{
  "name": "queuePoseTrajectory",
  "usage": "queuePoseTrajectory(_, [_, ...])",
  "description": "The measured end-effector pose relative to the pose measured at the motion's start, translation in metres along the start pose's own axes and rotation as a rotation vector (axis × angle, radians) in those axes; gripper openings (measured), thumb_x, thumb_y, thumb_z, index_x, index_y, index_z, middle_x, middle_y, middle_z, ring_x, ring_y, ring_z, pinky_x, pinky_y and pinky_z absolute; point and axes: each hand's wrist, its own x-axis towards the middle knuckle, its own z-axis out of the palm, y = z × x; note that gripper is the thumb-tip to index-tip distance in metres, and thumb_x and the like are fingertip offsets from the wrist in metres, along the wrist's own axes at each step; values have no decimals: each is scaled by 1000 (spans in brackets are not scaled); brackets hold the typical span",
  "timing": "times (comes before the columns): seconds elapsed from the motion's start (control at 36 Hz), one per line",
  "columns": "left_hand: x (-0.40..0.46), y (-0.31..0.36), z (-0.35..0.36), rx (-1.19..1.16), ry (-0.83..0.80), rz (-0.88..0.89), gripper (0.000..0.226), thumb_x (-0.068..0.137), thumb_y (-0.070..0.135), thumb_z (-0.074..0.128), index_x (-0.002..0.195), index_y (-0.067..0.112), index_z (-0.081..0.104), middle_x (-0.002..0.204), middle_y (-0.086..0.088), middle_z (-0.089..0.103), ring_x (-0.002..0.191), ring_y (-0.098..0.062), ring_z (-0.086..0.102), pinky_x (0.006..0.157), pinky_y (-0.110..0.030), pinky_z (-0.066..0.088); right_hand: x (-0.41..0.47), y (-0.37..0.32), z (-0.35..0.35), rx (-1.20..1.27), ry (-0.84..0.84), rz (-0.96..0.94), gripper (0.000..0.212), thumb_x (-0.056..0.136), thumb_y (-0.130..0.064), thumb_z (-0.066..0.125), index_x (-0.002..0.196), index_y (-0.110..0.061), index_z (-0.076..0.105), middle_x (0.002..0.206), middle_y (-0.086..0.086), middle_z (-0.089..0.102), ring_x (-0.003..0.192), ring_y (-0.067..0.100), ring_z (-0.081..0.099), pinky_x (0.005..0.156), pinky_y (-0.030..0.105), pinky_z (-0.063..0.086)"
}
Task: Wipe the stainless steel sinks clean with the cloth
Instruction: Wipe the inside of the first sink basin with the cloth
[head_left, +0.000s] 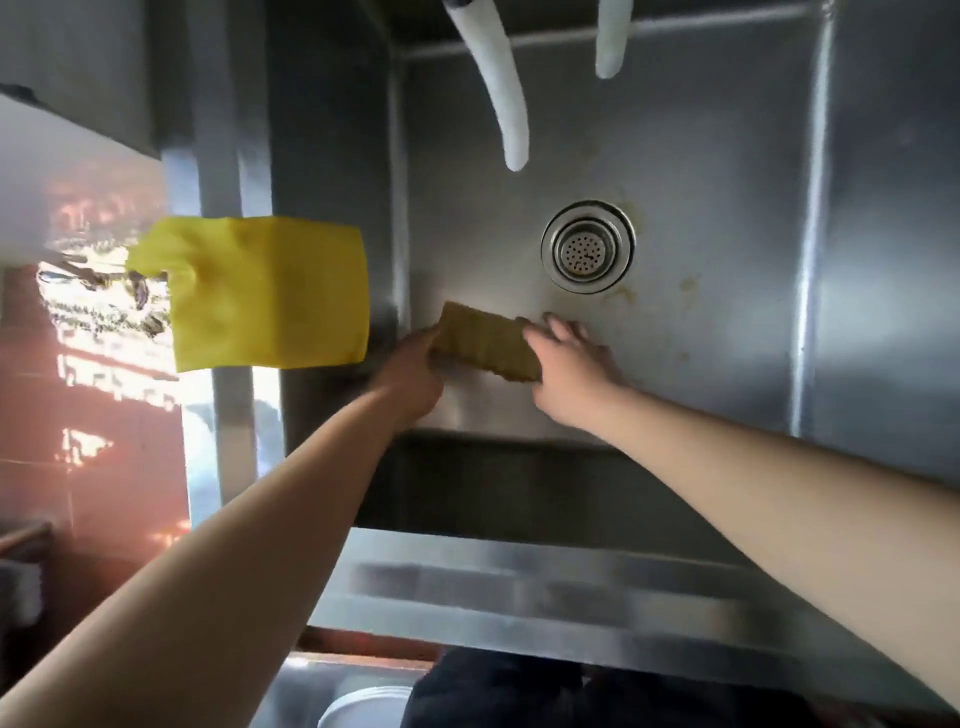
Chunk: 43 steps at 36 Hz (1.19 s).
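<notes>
Holding: one olive-brown folded cloth (487, 343), down inside the stainless steel sink (727, 218), low over the basin floor and nearer the left wall than the right.

Left hand (410, 374): fingers curled round the cloth's left end, gripping it; the fingertips are hidden behind the fabric.

Right hand (569, 358): thumb and fingers pinch the cloth's right end; the other fingers spread out over the steel beyond it. Both my forearms reach in over the front rim, bare.

Drain strainer (588, 247): round, perforated, set in the basin floor just beyond my right hand, apart from the cloth.

Stains (623, 296): brownish marks on the steel beside the strainer's near edge and to its right.

White hoses, two: the longer one (501, 88) hangs down over the basin and ends above the strainer's left; the shorter one (612, 36) hangs to its right.

Yellow cloth (270, 291): a flat square draped over the sink's left wall, one corner folded and bunched at its left edge, near my left hand but not touching it.

Left of the sink: red-brown tiled surface (104, 415), glossy with reflections.
</notes>
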Motion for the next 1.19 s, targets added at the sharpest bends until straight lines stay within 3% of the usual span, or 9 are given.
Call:
queuePoseTrajectory(0.22, [-9, -38, 32, 234, 32, 109, 56, 97, 7, 51, 150, 14, 37, 157, -6, 35, 141, -24, 39, 115, -39, 34, 59, -78, 44, -192, -20, -134, 86, 90, -22, 57, 158, -29, 6, 166, -3, -2, 152, 31, -1, 120, 53, 14])
queuePoseTrajectory(0.31, [-3, -42, 33, 237, 69, 60, 56, 96, 6, 52, 150, 16, 39, 156, -3, 33, 135, -27, 46, 108, -43, 42, 56, -63, 60, -402, -33, -226, 89, 91, -15, 51, 158, -25, -6, 166, -1, -14, 152, 33, -14, 122, 55, 5])
queuePoseTrajectory(0.47, [3, -45, 38, 60, 39, 162, 60, 92, -4, 49, 150, 11, 41, 157, -12, 31, 145, -28, 31, 118, -31, 23, 38, 7, 61, -814, -265, -678, 78, 98, -15, 47, 158, -31, 0, 167, -2, -10, 153, 29, -10, 121, 50, -3])
queuePoseTrajectory(0.67, [-2, -50, 43, 1, -32, 33, 54, 90, 1, 51, 143, 12, 50, 153, -14, 41, 139, -32, 39, 113, -35, 31, 23, 41, 48, -863, -393, -837, 86, 91, -15, 55, 158, -33, 5, 166, -8, -7, 154, 20, -7, 117, 35, -13])
queuePoseTrajectory(0.75, [-4, -45, 44, 3, -54, 60, 52, 89, 3, 52, 141, 12, 53, 150, -14, 45, 137, -31, 42, 112, -32, 32, 20, 45, 29, -901, -507, -775, 78, 90, -17, 51, 158, -34, 17, 166, -7, 4, 154, 20, 0, 125, 40, -1])
queuePoseTrajectory(0.83, [-2, -40, 44, 10, -90, 79, 51, 89, 6, 58, 139, 12, 54, 149, -13, 48, 135, -30, 45, 110, -31, 34, 13, 40, 9, -928, -612, -694, 53, 87, -21, 50, 139, -29, 55, 157, -2, 36, 149, 24, 26, 119, 40, 25])
queuePoseTrajectory(0.94, [1, -33, 40, 49, -99, 122, 39, 88, 6, 61, 128, 7, 62, 138, -17, 57, 125, -33, 54, 103, -32, 43, -9, 37, -6, -648, -389, -629, 34, 89, -26, 52, 119, -21, 68, 127, 7, 65, 128, 25, 47, 109, 36, 27])
queuePoseTrajectory(1.08, [16, -8, 34, 145, -15, 182, 41, 95, 15, 50, 135, 16, 58, 141, -13, 54, 128, -35, 51, 104, -42, 44, -17, 27, 14, 30, 145, 3, 57, 91, -26, 65, 144, -20, 46, 144, 5, 46, 132, 31, 41, 105, 42, 40])
queuePoseTrajectory(1.19, [29, 16, 38, 155, 146, 196, 60, 93, 19, 51, 151, 25, 35, 152, -11, 36, 139, -32, 32, 109, -44, 37, 9, 7, 32, 190, 86, 329, 73, 87, -14, 67, 150, -15, 30, 160, 11, 18, 143, 36, 24, 113, 41, 33])
